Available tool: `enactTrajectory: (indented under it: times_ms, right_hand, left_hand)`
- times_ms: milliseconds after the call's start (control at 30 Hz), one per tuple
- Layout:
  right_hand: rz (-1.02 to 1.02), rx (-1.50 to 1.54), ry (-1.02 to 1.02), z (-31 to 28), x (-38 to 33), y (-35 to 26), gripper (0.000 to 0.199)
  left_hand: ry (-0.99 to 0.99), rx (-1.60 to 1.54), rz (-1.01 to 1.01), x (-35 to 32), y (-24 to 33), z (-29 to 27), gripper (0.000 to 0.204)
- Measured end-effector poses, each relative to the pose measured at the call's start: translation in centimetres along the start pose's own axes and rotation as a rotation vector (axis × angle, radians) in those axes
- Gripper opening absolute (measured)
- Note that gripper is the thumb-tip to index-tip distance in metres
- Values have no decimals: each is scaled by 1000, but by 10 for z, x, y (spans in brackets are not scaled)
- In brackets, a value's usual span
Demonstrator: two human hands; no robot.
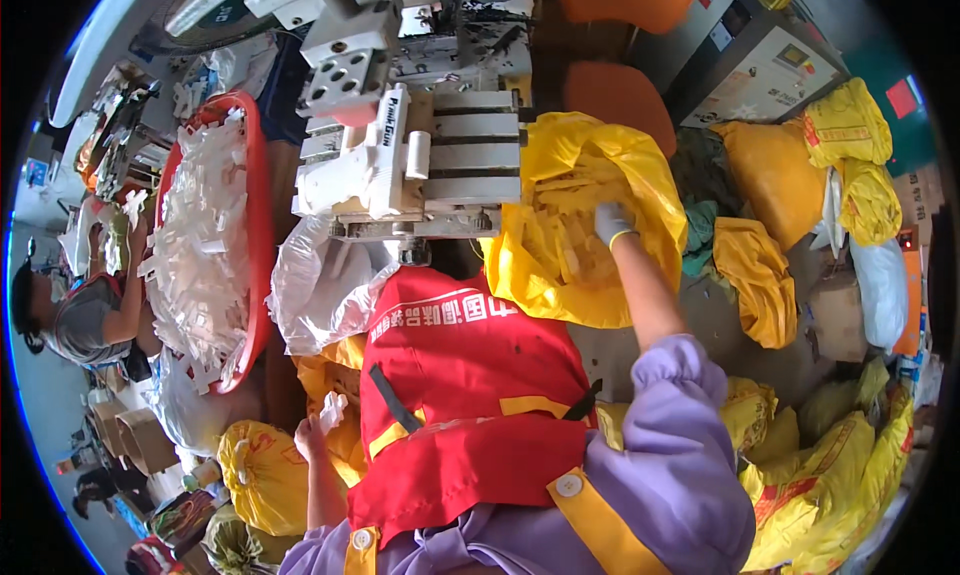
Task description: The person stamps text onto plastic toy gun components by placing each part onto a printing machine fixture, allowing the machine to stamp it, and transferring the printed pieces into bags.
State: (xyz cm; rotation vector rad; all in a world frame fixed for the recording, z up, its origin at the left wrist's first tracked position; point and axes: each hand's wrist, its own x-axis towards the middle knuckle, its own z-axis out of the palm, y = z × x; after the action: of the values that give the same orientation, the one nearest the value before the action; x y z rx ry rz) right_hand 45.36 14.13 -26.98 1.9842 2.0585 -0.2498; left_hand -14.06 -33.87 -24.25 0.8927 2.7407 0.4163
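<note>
My right hand (614,223), in a pale grey glove, reaches into an open yellow bag (655,190). It lies on a heap of translucent yellowish plastic pieces (570,215); its fingers look curled, and whatever they grip is hidden. Low at my left side, my left hand (309,439) is closed on a small crumpled white thing (333,412). Ahead of me, a white plastic part shaped like a toy gun (375,170), with dark lettering, rests on the slotted metal bed (475,158) of a machine. A pinkish pad (354,113) hangs just above that part.
A long red tub (259,245) heaped with whitish plastic pieces (205,245) stands left of the machine. Beside it sits a clear plastic bag (325,285). Yellow bags (815,475) crowd my right, near an orange chair (620,100). Another person (90,315) works at far left.
</note>
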Motion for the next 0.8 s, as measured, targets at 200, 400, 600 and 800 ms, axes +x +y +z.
enactTrajectory:
  times_ms: [200,400,600,800]
  right_hand:
    - [-207,611,99,-133,-81,28,36]
    - [-500,1869,115,-172,-178,24,38]
    - [-583,1112,635,-220,-179,-27,43]
    - [-889,1848,432,-283,-146,-135,39]
  left_hand:
    - [42,319,288,46,19,3,26]
    - [243,-469,601,91,251,-56,12]
    - [326,-439,1186,50,464,-128,23]
    - [656,-286,1223,85,476,-144,6]
